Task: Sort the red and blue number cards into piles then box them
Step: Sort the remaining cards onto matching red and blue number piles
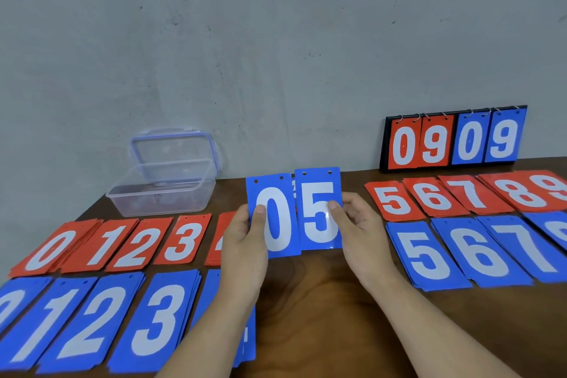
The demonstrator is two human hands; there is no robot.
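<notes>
Dark brown wood bench, glossy, w/ grain showing near the front edge at centre. Behind its far edge runs a grey concrete wall w/ small dark specks & scuffs. At the bench's far right a black-backed flip scoreboard stands upright against the wall, reading red 0, 9 & blue 0, 9, leaves hung on metal rings along the top.
</notes>
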